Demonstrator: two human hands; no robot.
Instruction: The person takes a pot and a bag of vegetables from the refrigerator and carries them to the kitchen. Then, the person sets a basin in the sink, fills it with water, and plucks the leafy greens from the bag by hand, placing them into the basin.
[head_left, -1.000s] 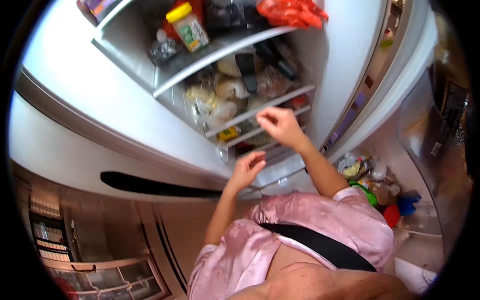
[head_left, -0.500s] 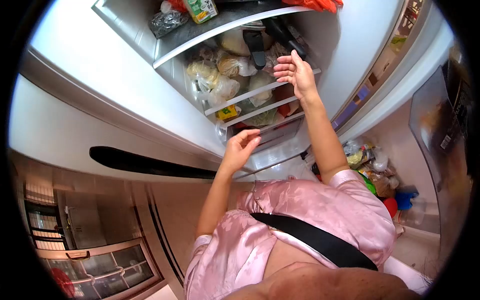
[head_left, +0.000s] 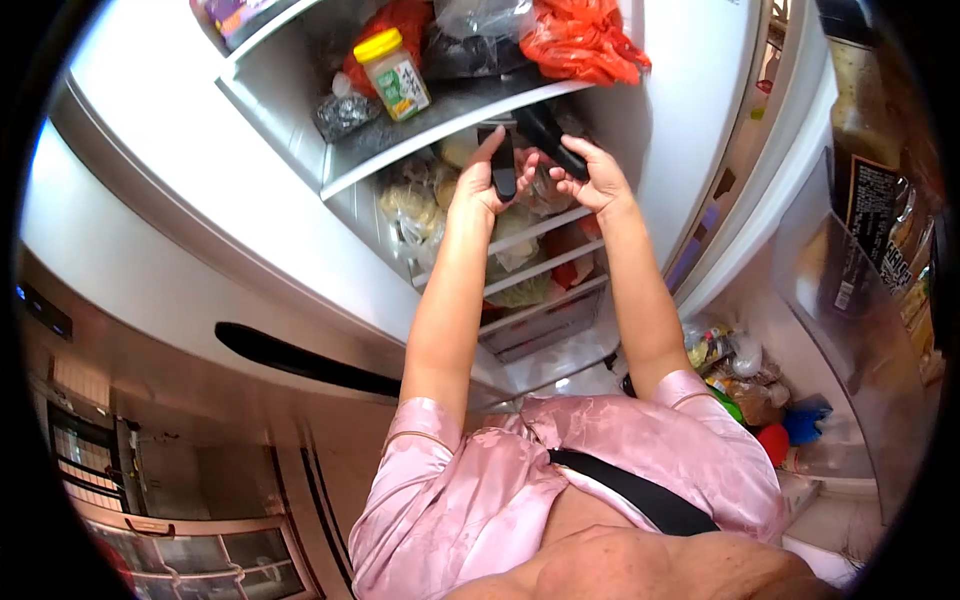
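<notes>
Two black pan handles stick out from a shelf inside the open fridge. My left hand (head_left: 480,185) is closed round the left pan handle (head_left: 503,170), thumb along its top and fingertips showing on its right side. Around the end of the right pan handle (head_left: 541,132) my right hand (head_left: 602,182) is closed, thumb above and fingers below. What the handles belong to is mostly hidden under the shelf above. Clear bags of food (head_left: 412,208) lie to the left of my left hand.
The upper shelf (head_left: 440,128) holds a yellow-lidded jar (head_left: 392,75), a red plastic bag (head_left: 583,40) and dark bags. Lower shelf edges and a drawer (head_left: 550,325) lie below my hands. The open door's bins hold a bottle (head_left: 865,190) and packets at right.
My left hand has moved up and right from below the shelves onto the left handle. My right hand has moved slightly down and closed on the right handle. The view has tilted upward.
</notes>
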